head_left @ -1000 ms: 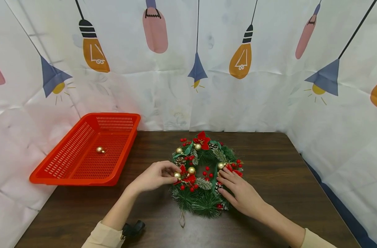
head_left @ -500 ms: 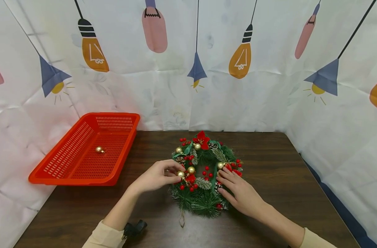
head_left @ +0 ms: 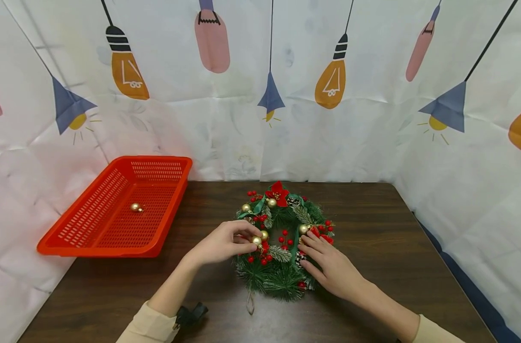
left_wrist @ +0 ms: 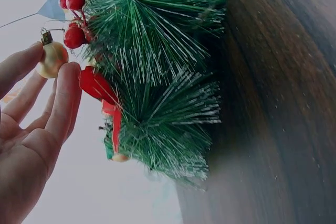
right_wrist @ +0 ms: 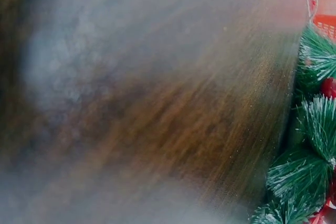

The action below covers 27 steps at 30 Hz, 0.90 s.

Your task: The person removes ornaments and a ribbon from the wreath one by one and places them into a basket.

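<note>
A green Christmas wreath (head_left: pixel 282 281) lies on the table, trimmed with red berries, red flowers, pine cones and gold balls. My left hand (head_left: pixel 224 244) is over its left side and pinches a gold ball ornament (left_wrist: pixel 52 59) between thumb and fingers; a wire loop stands up from the ornament's cap in the left wrist view. Beside it in the head view is another gold ball (head_left: pixel 264 235) on the wreath. My right hand (head_left: pixel 331 267) rests on the wreath's right side with its fingers extended, near a red flower (head_left: pixel 326 238) and a gold ball (head_left: pixel 303 229).
A red plastic basket (head_left: pixel 175 209) at the left has one gold ball ornament (head_left: pixel 136 207) inside. The dark wooden table (head_left: pixel 363 209) extends around the wreath. A twine loop (head_left: pixel 250 304) sticks out from the wreath's near edge. Behind hangs a white cloth (head_left: pixel 235 133) printed with lamps.
My left hand has moved slightly to the right over the wreath, carrying the pinched gold ball ornament closer to the neighbouring gold ball. My right hand stays on the wreath.
</note>
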Motion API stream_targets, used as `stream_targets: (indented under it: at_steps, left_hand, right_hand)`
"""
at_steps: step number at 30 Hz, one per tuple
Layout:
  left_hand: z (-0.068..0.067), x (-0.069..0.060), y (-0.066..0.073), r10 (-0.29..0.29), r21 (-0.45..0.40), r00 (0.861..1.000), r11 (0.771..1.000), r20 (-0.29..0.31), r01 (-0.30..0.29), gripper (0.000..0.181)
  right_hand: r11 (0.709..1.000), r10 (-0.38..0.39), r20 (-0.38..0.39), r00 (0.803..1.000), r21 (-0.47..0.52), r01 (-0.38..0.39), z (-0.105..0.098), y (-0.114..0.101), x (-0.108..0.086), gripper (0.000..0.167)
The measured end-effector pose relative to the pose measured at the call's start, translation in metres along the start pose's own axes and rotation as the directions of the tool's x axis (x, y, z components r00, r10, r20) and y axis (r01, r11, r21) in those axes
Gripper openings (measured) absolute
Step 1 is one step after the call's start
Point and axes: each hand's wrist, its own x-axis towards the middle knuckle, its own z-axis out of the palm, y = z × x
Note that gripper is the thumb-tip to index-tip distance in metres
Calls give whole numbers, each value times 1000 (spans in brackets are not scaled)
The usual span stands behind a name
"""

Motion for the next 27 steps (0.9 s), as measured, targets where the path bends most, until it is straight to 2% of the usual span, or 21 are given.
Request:
stream_targets:
  at_steps: [6, 18, 27]
  left_hand:
    - [4, 5, 3, 25, -7, 1000, 1000, 14, -25, 27]
    - [10, 12, 8, 34, 18, 999, 999, 35, -35, 29]
    - [10, 13, 11, 52, 24, 998, 998, 44, -53, 29]
  right_hand:
    - [1000, 3, 3, 1000, 5, -3, 0, 1, 0, 45]
    - [1000, 2, 6, 1000, 7, -2, 1, 2, 0, 46]
    - [1000, 1, 6, 1000, 9, -1, 1, 1, 0, 46]
